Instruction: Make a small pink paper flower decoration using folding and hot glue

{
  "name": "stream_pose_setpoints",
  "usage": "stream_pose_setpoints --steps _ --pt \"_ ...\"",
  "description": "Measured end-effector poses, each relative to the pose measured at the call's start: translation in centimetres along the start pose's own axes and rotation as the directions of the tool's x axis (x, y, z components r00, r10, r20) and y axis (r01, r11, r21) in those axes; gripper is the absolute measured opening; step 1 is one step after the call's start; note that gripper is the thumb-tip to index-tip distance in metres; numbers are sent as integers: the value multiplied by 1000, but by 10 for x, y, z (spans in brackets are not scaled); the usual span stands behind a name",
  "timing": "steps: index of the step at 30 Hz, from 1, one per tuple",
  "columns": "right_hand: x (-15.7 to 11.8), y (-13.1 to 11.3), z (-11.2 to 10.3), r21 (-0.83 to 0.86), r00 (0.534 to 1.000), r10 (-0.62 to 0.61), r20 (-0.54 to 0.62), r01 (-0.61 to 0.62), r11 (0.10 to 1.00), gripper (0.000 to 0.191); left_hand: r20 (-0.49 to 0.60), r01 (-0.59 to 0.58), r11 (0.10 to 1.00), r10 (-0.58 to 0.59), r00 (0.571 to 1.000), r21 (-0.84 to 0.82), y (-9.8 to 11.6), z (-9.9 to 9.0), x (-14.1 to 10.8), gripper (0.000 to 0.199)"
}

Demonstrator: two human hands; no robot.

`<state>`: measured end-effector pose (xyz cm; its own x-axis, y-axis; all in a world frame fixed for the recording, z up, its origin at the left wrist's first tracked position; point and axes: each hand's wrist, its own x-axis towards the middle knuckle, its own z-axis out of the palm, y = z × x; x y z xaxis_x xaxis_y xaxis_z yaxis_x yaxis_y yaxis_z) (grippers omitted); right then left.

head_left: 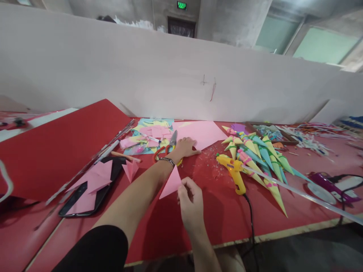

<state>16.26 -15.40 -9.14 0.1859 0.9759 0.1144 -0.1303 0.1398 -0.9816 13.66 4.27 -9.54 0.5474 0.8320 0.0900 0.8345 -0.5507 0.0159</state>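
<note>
My left hand (185, 147), with a bracelet at the wrist, reaches forward over the table, its fingers stretched out and the thumb apart. It lies by the near edge of a large pink paper sheet (202, 132). Right beside it are scissors (173, 139), blades pointing away and the orange handles partly behind my wrist. Between thumb and forefinger, my right hand (191, 202) pinches a pink paper triangle (172, 184), close to my left forearm. A folded pink paper piece (131, 170) stands left of that forearm.
Cut pink papers (98, 177) lie on a black tray (64, 212) at left. Paper scraps (154, 132) are heaped behind. On the right are a yellow glue gun (234, 172) with a long glue stick and cord, several paper cones (263, 155), and a purple tool (334, 187).
</note>
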Motion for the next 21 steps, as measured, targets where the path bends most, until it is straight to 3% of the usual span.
stream_pose_setpoints --steps 7,12,15,18,21 --pt "-1 -3 0 9 1000 -6 -12 6 1000 16 -32 39 999 -39 999 17 5 -12 6 32" --pt "1 -4 -3 21 1000 0 -16 0 1000 15 -129 194 981 -194 972 -16 -22 -54 26 31" --pt "1 -5 -2 26 1000 4 -17 -4 1000 16 -224 226 974 -228 948 -34 -35 -76 29 28" --pt "1 -5 -1 22 1000 5 -19 -5 1000 17 -243 146 988 -152 958 -42 -30 -72 19 40" --pt "1 -4 -1 12 1000 5 -25 -5 1000 18 -118 10 999 -15 993 -40 -13 -46 -1 29"
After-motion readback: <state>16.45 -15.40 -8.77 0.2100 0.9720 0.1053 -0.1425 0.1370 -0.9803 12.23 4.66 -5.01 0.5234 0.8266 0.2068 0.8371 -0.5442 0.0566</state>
